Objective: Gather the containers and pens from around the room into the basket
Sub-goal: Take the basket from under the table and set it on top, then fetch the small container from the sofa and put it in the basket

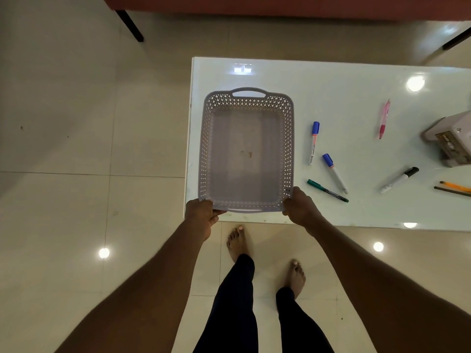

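Observation:
A grey perforated basket (pixel 288 149) with nothing inside rests on the left end of a glossy white table (pixel 356 98). My left hand (pixel 200 215) grips its near left corner and my right hand (pixel 299 207) grips its near right corner. To the basket's right lie two blue-capped markers (pixel 314 142) (pixel 334 172), a green pen (pixel 327 191), a black-capped marker (pixel 399 180) and a pink pen (pixel 384 118). An orange pencil (pixel 455 186) and a dark pencil (pixel 451 191) lie at the right edge.
A grey boxy container (pixel 451 141) sits at the table's right, partly cut off. A red sofa with black legs (pixel 130 22) stands beyond the table. Tiled floor (pixel 76 123) spreads to the left; my bare feet stand at the table's near edge.

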